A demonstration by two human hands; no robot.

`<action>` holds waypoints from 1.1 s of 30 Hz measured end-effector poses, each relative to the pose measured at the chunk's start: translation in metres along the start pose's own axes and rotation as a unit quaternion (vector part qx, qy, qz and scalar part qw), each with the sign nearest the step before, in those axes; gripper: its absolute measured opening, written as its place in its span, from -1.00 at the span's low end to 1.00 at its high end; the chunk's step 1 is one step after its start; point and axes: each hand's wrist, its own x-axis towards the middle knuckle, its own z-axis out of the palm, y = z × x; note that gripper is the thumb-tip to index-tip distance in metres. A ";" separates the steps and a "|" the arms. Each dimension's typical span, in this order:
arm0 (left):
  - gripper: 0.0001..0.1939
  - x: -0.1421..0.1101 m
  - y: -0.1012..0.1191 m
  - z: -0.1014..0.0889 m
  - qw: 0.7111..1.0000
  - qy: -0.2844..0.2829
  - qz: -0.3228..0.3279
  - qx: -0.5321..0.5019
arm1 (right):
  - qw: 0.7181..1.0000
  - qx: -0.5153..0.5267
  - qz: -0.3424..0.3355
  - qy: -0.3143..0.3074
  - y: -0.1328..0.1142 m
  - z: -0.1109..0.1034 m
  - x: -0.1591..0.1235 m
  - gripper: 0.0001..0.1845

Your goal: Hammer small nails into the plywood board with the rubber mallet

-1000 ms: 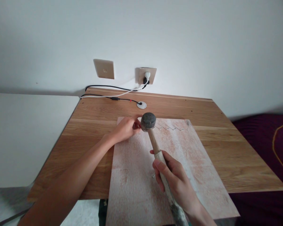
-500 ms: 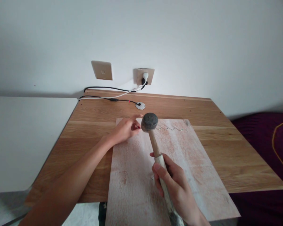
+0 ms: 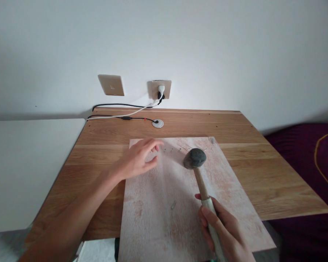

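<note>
My right hand (image 3: pixel 226 227) is wrapped round the pale grip of a rubber mallet (image 3: pixel 196 159), whose dark head is raised over the right part of a whitewashed wooden board (image 3: pixel 150 222). Along the board's far edge runs a row of several small nails (image 3: pixel 179 149), partly covered by the mallet head. My left hand (image 3: pixel 139 158) hovers over the far left of the board, thumb and fingers apart, with nothing visible between them. Lower on the board lie small loose metal pieces, probably nails (image 3: pixel 173 205).
Under the board is a wooden table (image 3: pixel 268 171) against a white wall. A white surface (image 3: pixel 30 167) adjoins on the left. Cables (image 3: pixel 125 118) run from the wall socket (image 3: pixel 166 87) along the back. Purple fabric (image 3: pixel 297 153) is at the right.
My left thumb and fingers have come apart, and that hand has drawn back from the nail row. The mallet has moved right and nearer to me, uncovering nails on the left.
</note>
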 end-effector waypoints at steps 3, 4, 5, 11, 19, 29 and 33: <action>-0.96 -0.018 0.046 0.006 0.993 -0.074 0.063 0.067 | 1.000 0.011 0.007 0.007 0.003 0.001 0.001 -0.28; -0.91 -0.024 0.059 0.011 0.987 -0.090 0.095 0.093 | 1.000 0.012 0.011 0.009 0.004 0.001 0.001 -0.27; -0.89 -0.030 0.070 0.015 0.980 -0.107 0.119 0.119 | 1.000 0.013 0.015 0.010 0.005 0.001 0.001 -0.26; -0.87 -0.041 0.090 0.038 0.924 -0.158 0.266 0.223 | 1.000 0.028 0.014 0.002 0.012 0.000 0.003 -0.28; -0.77 -0.025 0.086 0.028 0.893 -0.132 0.368 0.222 | 0.999 0.042 0.015 -0.006 0.014 -0.001 0.004 -0.27; -0.92 -0.017 -0.019 -0.004 0.975 0.182 -0.112 0.066 | 0.999 0.034 0.017 -0.024 0.016 -0.005 0.005 -0.21; -0.90 -0.014 -0.024 0.012 0.982 0.148 -0.107 0.040 | 0.999 0.032 0.024 -0.024 0.015 -0.005 0.005 -0.22</action>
